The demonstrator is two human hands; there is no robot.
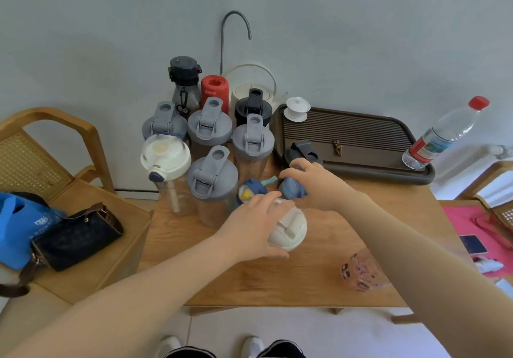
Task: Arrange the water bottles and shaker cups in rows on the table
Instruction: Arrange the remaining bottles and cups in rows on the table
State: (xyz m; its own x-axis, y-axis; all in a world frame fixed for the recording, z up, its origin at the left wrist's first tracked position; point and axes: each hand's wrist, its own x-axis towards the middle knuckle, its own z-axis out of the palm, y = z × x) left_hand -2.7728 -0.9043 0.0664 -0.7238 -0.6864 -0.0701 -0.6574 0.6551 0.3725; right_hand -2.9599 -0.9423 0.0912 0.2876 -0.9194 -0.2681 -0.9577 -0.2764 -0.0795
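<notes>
Several shaker cups with grey lids (212,174) stand in rows at the back left of the wooden table (305,274), with a white-lidded bottle (165,156), a dark tall bottle (184,80), a red bottle (215,88) and a black-lidded cup (253,107). My left hand (255,227) grips a cream-lidded bottle (290,230) near the table's middle. My right hand (313,182) grips the top of a blue-lidded bottle (291,189). A small blue bottle with yellow (251,191) stands between the hands. A pink patterned cup (361,271) stands at the front right, partly behind my right forearm.
A dark tea tray (361,141) at the back right carries a white lidded teacup (297,109), a black lid (302,152) and a plastic water bottle with a red cap (444,135). A white kettle (251,82) and tap pipe stand behind. A chair holds bags (75,235) at left.
</notes>
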